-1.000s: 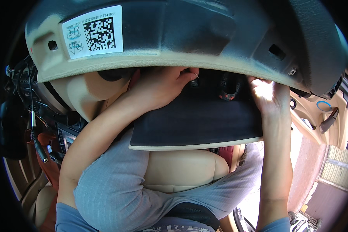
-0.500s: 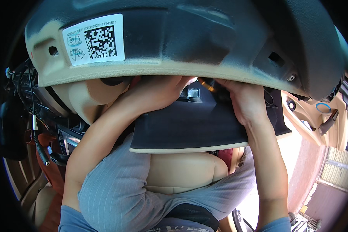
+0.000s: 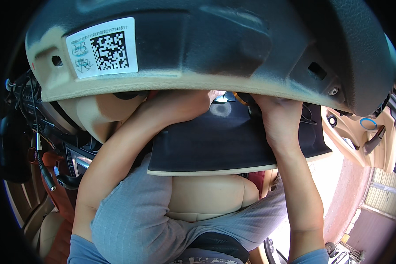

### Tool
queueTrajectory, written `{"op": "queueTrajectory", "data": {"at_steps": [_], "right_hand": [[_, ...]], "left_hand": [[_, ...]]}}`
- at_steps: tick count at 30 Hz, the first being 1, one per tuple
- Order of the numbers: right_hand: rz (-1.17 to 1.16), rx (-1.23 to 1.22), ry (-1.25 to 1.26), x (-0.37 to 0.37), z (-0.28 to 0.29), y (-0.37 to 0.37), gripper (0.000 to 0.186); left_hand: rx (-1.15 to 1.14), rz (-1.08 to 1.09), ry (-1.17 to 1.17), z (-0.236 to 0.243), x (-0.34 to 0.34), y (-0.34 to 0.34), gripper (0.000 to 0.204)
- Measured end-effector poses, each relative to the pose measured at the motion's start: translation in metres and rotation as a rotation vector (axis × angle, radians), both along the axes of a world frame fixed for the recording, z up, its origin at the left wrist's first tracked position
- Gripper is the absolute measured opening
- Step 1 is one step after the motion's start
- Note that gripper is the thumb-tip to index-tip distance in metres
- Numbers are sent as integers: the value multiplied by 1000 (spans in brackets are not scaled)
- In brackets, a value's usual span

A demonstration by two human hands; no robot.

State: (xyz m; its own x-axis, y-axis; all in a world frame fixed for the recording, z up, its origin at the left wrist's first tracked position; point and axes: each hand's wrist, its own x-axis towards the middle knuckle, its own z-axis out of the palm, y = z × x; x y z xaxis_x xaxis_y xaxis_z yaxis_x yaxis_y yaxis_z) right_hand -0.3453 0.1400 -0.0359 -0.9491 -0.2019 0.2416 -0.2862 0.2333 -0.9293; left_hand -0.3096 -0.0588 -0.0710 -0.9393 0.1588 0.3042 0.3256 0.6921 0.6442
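Under the dashboard: both hands up inside the gap, working over a dark flap panel (image 3: 215, 141) hanging open below.
Left hand (image 3: 187, 103): reaching in from the left, fingers tucked out of sight behind the dashboard shell (image 3: 233, 48); open or closed, cannot tell.
Right hand (image 3: 279, 119): pressed up against the shell's lower edge, fingertips hidden above it; grip not readable either.
Where the work sits: in the shadowed slot between shell and flap panel, near an orange cable (image 3: 238, 97) and some black wiring (image 3: 307, 115).
Risk, wiring: could snag or pinch a cable between fingers and hard plastic, since neither hand has sight of its own fingertips.
Risk, flap: might swing or drop if a hinge lets go, with both forearms resting over it.
Risk, edges: likely scraped knuckles on the shell's moulded rim and the screw (image 3: 333, 91) close by.
Shell: hard plastic, dark above, beige along the curved lip, white code sticker (image 3: 102, 48) stuck flat.
Flap panel: matte, felt-like black face, thin beige border, broad and gently curved.
Seat (image 3: 207, 198): smooth tan padding, rounded.
Loose plugs (image 3: 44, 169): black leads dangling at far left.
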Motion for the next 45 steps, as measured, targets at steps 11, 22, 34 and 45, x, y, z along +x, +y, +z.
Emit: {"op": "queueTrajectory", "data": {"at_steps": [11,22,34,45], "right_hand": [[69,-10,-92,3,8,5,26],[-28,71,53,-5,-1,6,29],[6,331,108,-22,-16,5,32],[-156,561,234,-28,-21,11,38]], "left_hand": [[-193,-52,38,4,4,-4,21],[-304,-97,129,6,0,1,29],[-397,-77,215,-3,-2,-6,30],[-352,-9,236,7,-2,5,23]]}}
